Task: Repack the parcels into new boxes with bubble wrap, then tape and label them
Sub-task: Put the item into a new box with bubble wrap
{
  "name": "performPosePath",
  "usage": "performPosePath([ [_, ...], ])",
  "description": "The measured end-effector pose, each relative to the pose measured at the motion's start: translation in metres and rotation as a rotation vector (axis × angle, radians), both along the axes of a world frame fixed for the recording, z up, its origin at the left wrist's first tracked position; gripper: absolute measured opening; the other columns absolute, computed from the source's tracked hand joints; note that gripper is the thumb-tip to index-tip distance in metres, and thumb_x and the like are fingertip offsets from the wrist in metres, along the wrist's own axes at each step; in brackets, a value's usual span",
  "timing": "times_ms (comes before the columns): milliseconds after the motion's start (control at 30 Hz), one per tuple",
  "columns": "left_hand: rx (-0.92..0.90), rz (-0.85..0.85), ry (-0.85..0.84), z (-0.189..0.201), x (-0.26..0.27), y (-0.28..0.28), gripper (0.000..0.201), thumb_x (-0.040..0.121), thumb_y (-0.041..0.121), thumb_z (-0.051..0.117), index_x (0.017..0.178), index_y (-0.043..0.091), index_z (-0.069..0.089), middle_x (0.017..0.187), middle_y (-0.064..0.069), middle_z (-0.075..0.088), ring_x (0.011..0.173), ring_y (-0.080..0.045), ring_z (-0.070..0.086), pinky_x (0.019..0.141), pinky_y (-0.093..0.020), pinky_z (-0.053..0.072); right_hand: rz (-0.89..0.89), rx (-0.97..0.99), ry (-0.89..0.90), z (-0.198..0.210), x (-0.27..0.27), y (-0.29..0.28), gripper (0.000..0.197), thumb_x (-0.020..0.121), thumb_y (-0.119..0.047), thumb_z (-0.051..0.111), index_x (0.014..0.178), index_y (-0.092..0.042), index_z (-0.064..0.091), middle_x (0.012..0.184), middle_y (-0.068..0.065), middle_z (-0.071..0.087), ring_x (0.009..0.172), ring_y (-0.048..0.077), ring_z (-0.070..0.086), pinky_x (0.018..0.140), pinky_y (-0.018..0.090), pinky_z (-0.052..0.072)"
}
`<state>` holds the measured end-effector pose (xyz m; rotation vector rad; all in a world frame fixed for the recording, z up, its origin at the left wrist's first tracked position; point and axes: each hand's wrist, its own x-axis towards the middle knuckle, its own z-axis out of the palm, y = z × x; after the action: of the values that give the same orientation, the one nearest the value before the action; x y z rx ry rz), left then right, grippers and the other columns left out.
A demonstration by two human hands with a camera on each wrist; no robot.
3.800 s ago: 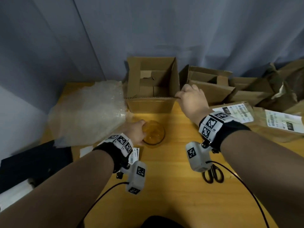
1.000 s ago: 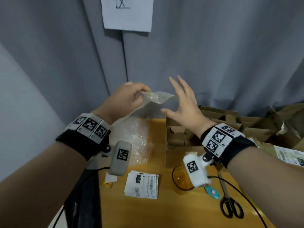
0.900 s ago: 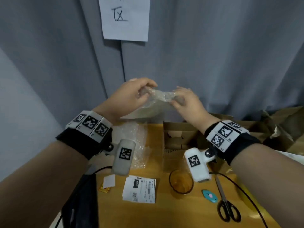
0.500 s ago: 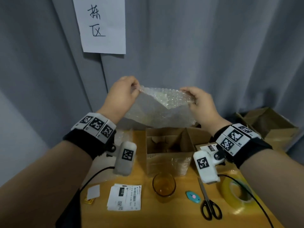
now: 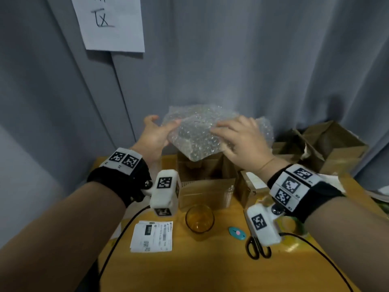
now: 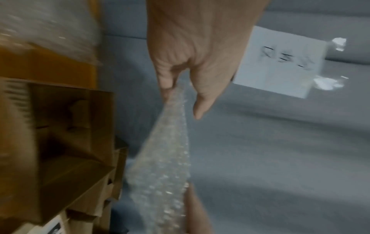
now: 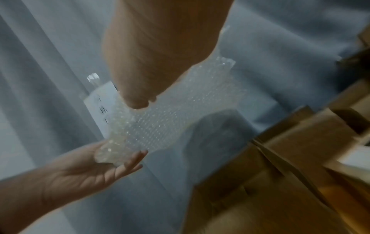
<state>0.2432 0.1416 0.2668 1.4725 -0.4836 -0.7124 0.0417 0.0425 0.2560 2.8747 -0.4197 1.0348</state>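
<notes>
We hold 1 bubble wrap sheet (image 5: 195,133) above the open box (image 5: 205,180): left hand (image 5: 154,137) pinching its edge, right hand (image 5: 242,142) gripping it. On the table (image 5: 210,268): 1 amber glass (image 5: 199,220), 1 scissors (image 5: 257,248), 1 label (image 5: 152,237).

Packing station; cardboard boxes (image 5: 205,182), shipping labels (image 5: 151,237)
</notes>
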Motion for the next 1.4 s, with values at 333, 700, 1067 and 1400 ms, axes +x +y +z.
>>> performPosePath([
  [333, 0.501, -0.272, -0.372, -0.097, -0.003, 0.025, 0.026, 0.091, 0.004, 0.055, 0.116, 0.009, 0.059, 0.123, -0.019, 0.059, 0.096, -0.025, 0.057, 0.079, -0.029, 0.046, -0.065, 0.426, 0.549, -0.077, 0.0, 0.027, 0.048, 0.085, -0.054, 0.059, 0.123, -0.026, 0.051, 0.124, -0.003, 0.047, 0.118, 0.019, 0.04, 0.094, 0.031, 0.028],
  [700, 0.387, -0.112, -0.582, -0.128, -0.002, 0.03, 0.045, 0.087, 0.014, 0.065, 0.129, 0.011, 0.048, 0.125, 0.0, 0.05, 0.113, -0.014, 0.049, 0.094, -0.023, 0.04, 0.054, 0.586, 1.064, -0.139, 0.004, 0.056, 0.047, 0.084, -0.041, 0.068, 0.127, -0.025, 0.055, 0.13, -0.002, 0.052, 0.118, 0.019, 0.05, 0.092, 0.032, 0.044],
  [1067, 0.323, -0.132, -0.556, -0.12, 0.008, 0.034, 0.051, 0.084, 0.007, 0.067, 0.131, 0.013, 0.048, 0.133, -0.006, 0.051, 0.122, -0.027, 0.051, 0.105, -0.039, 0.041, 0.087, 0.615, 0.944, -0.138, 0.003, 0.051, 0.026, 0.092, -0.006, 0.052, 0.103, -0.027, 0.063, 0.099, -0.009, 0.064, 0.089, 0.013, 0.061, 0.071, 0.023, 0.046],
  [1400, 0.417, -0.248, -0.436, -0.111, 0.031, 0.036, 0.085, 0.078, 0.026, 0.073, 0.147, 0.021, 0.023, 0.142, -0.011, 0.043, 0.126, -0.027, 0.047, 0.106, -0.041, 0.039, 0.263, 0.911, 0.228, 0.005, 0.01, 0.026, 0.011, 0.098, -0.014, 0.048, 0.095, -0.011, 0.059, 0.08, -0.007, 0.054, 0.076, 0.006, 0.051, 0.077, 0.025, 0.044],
])
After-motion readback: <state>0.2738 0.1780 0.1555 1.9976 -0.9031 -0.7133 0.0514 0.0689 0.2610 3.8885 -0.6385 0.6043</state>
